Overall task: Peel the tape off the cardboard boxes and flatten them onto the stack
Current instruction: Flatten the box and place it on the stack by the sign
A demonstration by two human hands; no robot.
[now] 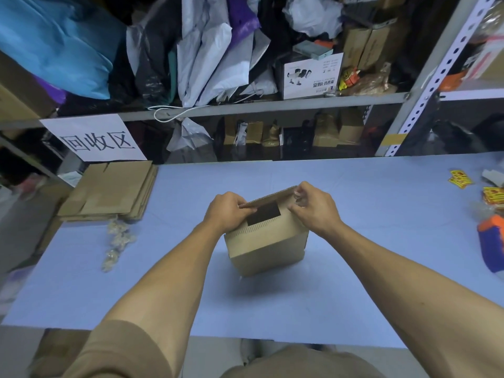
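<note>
Partway through, by the look of it. Already flattened: a stack (109, 192) of brown corrugated sheets, to the far left of the box (268, 236), at the table's back corner under a white sign (95, 137). Just nearer than the stack, a trail of crumpled clear tape wads (117, 241), likely peelings. Still to do on this one: finish stripping tape, collapse it, lay it on the stack. No other unflattened boxes clearly waiting on the table.

Box standing near the middle of the pale blue table (354, 241), tilted, top edge raised toward the shelves. Plain kraft cardboard, matte, fluted edge showing along the top flap; a dark rectangular patch (263, 213) on the near face below that edge, and a printed scale-like strip beneath it.

Left hand (227, 211) at the box's top left corner, fingers curled and pressed over the flap edge, thumb on the near face beside the patch. Right hand (311, 205) at the top right corner, thumb and forefinger pinched together on something thin and glossy, probably a clear tape end; too blurred to be sure.

Right of the box, well apart: yellow stickers (461, 180) and an orange and blue object (493, 241) at the table edge. Behind the box, a metal shelf (272, 105) crammed with soft plastic mailers and small cartons.
</note>
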